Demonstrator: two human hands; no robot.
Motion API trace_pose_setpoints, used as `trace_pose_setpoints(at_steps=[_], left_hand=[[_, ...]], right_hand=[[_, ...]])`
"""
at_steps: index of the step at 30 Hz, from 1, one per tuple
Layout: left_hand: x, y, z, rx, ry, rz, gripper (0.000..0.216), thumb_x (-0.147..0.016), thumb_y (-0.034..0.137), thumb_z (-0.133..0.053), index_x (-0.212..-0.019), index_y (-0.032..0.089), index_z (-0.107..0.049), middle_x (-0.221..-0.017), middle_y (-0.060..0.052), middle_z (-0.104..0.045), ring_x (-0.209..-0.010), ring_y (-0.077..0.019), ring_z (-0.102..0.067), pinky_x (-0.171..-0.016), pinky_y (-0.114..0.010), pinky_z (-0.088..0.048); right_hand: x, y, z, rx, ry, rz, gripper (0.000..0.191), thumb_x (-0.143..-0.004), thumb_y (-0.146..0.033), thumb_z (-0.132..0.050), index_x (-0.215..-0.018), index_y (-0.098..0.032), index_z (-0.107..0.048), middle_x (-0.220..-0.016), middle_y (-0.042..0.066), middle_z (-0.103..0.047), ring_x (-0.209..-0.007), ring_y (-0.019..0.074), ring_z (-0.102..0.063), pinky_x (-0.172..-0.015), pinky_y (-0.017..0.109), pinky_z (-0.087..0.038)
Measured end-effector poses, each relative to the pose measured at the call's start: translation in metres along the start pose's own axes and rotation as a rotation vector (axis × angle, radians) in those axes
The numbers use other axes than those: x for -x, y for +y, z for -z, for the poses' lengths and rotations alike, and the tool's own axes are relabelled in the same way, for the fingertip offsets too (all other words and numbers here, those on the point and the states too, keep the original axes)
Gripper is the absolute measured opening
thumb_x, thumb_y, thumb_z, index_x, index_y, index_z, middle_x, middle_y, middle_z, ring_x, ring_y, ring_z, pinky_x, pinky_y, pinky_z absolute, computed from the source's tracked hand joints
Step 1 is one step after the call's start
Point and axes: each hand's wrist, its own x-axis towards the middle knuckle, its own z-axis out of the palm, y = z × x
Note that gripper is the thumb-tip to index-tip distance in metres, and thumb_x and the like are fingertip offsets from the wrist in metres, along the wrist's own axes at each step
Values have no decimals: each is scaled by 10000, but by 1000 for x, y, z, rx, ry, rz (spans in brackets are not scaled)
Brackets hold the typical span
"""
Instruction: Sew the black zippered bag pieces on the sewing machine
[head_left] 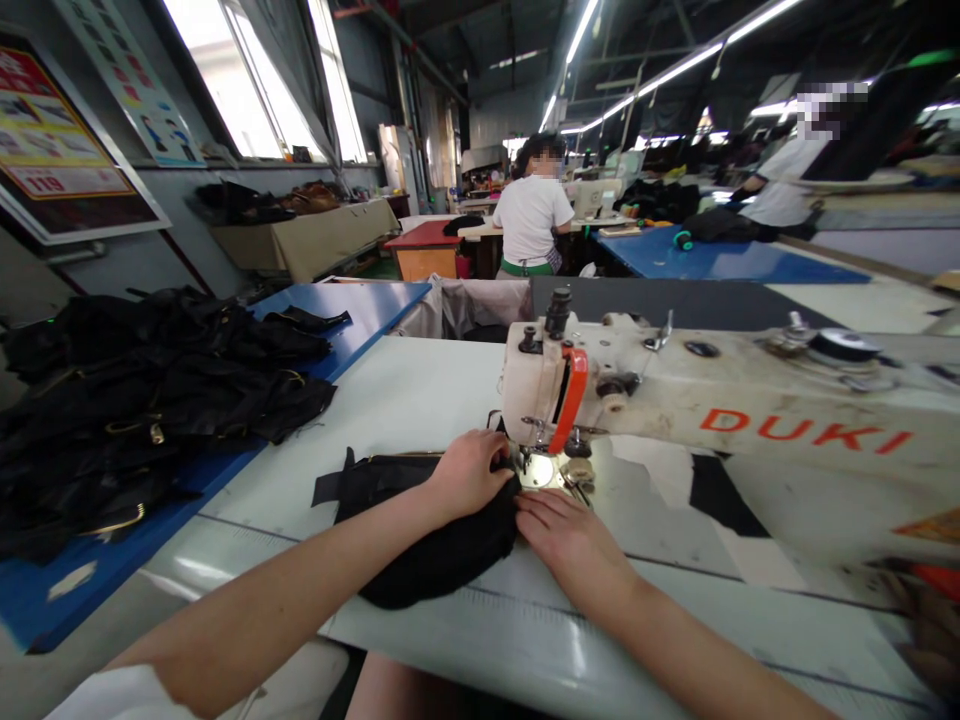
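A black zippered fabric piece (420, 560), curved at its lower edge, lies on the pale sewing table with its right end by the needle area of a sewing machine (544, 390). My left hand (472, 472) rests over its upper right part, fingers curled and pinching the cloth close to the presser foot. At the right edge of the cloth, my right hand (556, 528) lies low on the table, its fingers outstretched and fingertips touching the fabric; its thumb is hidden. A gold zip runs along the top edge. Lamp light falls on the metal needle plate (541, 472).
Black zippered pieces (150, 410) are heaped on a blue table (247, 455) at left. Black and white scraps (724, 495) lie under the machine arm. A ruler scale runs along the table's front. One person (531, 220) sits ahead; another (784, 180) works at right.
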Motion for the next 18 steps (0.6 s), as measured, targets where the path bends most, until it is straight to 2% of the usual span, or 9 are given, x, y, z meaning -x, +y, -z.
trace_pose_setpoints(at_steps=[4, 10, 18], left_hand=[[-14, -4, -7, 20, 26, 31, 108, -718, 173, -653, -815, 176, -604, -799, -22, -620, -794, -191, -576, -716, -282, -462], [-29, -10, -14, 136, 57, 14, 223, -741, 186, -650, -963, 171, -645, -964, -57, -672, -951, -233, -609, -828, -321, -490], [-32, -16, -17, 220, 39, 45, 217, -724, 195, -676, -940, 181, -660, -987, -50, -690, -955, -236, -631, -845, -339, -511]], right_hand=[[-1, 9, -1, 26, -45, -56, 128, -816, -48, -566, -852, -135, -652, -967, 106, -701, -949, 237, -630, -887, 383, -502], [-2, 16, -2, 33, -61, -154, 151, -799, -39, -586, -904, -125, -652, -1004, 117, -694, -972, 250, -625, -846, 393, -515], [0, 16, -2, 57, -81, -185, 134, -793, -54, -619, -903, -125, -651, -1015, 107, -697, -966, 249, -629, -838, 391, -507]])
